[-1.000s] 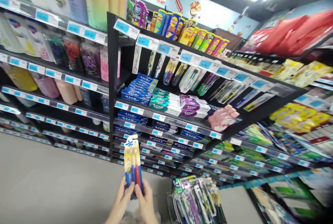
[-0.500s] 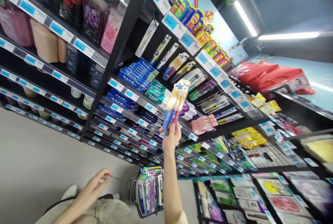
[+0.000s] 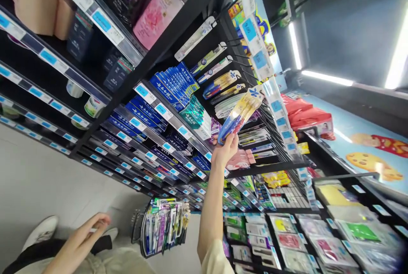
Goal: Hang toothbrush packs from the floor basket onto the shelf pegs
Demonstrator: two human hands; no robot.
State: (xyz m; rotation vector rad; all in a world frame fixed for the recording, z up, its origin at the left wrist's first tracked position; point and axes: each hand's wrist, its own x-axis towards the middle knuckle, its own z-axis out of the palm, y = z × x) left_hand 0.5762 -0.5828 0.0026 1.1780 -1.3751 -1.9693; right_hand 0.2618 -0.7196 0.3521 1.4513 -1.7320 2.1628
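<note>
My right hand (image 3: 225,151) grips the lower end of a toothbrush pack (image 3: 241,112), gold at the top with blue and red handles. The pack is tilted, held up in front of a shelf bay with toothbrush packs (image 3: 221,83) on hooks. One of those hanging packs has the same gold, blue and red look. Beside them are stacked blue toothpaste boxes (image 3: 174,85) and teal boxes (image 3: 196,117). Low at the left, my left hand (image 3: 83,235) hangs above my legs, fingers loosely curled and apart from the thumb, with nothing seen in it.
On the floor below stands a dark basket (image 3: 142,229) filled with toothbrush packs. Pink bottles (image 3: 161,15) stand on the shelf at upper left. A pink pack (image 3: 239,160) lies behind my right wrist. Packaged goods (image 3: 328,248) fill the rack at lower right.
My view has turned and come closer to the shelf. The toothbrush pack in my right hand has shifted right and tilts more to the right. The left hand stays low.
</note>
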